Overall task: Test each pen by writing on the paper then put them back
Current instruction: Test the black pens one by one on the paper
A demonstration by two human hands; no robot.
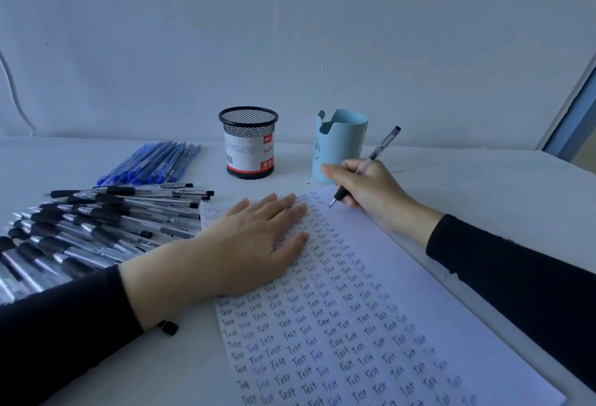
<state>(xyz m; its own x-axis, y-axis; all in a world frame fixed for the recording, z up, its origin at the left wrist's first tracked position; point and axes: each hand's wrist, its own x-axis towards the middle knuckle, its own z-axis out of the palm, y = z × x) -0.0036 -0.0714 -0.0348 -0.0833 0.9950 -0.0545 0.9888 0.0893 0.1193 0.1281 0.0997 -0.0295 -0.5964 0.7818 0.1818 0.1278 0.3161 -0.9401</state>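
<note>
Right hand (367,189) around clear pen (381,145) with black grip

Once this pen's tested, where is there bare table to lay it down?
Widest bare patch: table right of the blue holder, beyond the right hand gripping the pen. A smaller gap lies between the mesh cup and the blue holder. The left is crowded: black pens reach the paper, blue pens lie behind them, and the left hand rests flat on the paper.
</note>
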